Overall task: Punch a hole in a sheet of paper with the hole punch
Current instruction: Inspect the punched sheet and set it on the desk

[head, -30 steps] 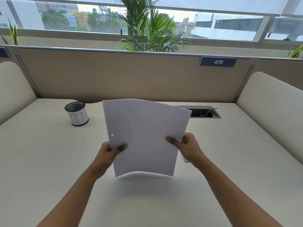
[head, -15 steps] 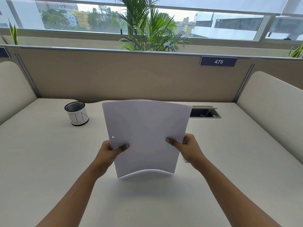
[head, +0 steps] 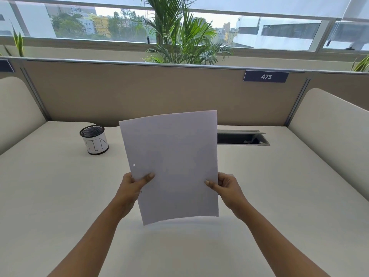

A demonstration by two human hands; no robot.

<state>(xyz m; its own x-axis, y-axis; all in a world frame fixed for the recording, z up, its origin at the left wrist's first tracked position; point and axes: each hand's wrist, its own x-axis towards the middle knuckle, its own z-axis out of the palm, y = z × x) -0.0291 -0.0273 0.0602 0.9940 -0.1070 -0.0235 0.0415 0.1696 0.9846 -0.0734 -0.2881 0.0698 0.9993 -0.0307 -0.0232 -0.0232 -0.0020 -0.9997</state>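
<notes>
A white sheet of paper [head: 171,164] is held upright above the desk, facing me. One small round hole [head: 134,165] shows near its left edge. My left hand [head: 133,186] pinches the left edge just below the hole, thumb on the front. My right hand [head: 225,186] pinches the right edge at the same height. A sliver of something pale [head: 229,174] peeks out behind my right hand; I cannot tell whether it is the hole punch.
A black mesh cup with a white label [head: 94,139] stands at the back left of the beige desk [head: 60,196]. An open cable hatch [head: 242,137] lies at the back right. Partition panels close off the back and both sides.
The sheet has flattened from a bowed shape and turned more upright, its top edge rising. Both hands keep the same hold and have barely shifted.
</notes>
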